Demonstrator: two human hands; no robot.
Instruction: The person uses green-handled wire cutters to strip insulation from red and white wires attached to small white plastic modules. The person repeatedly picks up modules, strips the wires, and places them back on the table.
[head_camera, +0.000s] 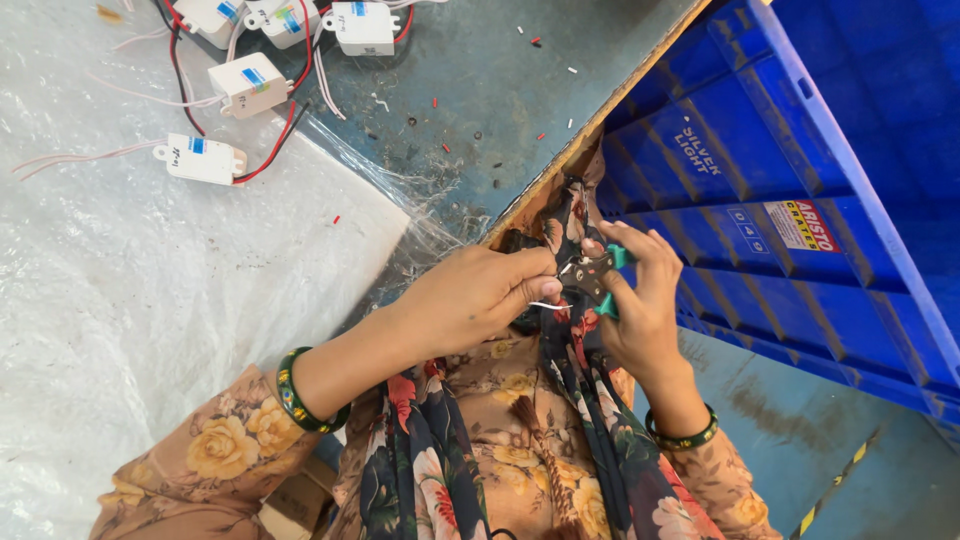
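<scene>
Fingertips first: the left hand (470, 295) pinches a thin white wire (548, 305) between thumb and forefinger, feeding its end toward the dark jaws of a small cutter (595, 275). The right hand (640, 300) is wrapped around that cutter, fingers curled over its teal-green handles, gripping it firmly. Both hands work close together, just off the table edge (590, 130), above a flowered scarf (580, 400) hanging down the person's front.

Out along the wrists, a dark green bangle (300, 395) with gold trim rings each arm, over peach floral sleeves.

The table top is worn, blue-grey and scuffed, sprinkled with tiny red and white wire offcuts (540, 40). A crinkled clear plastic sheet (150, 280) covers its left part. On it sit small white rectangular plastic boxes (205, 158) trailing red, black and white leads. To the right stands a large ribbed blue plastic crate (780, 180), on a grey floor.
</scene>
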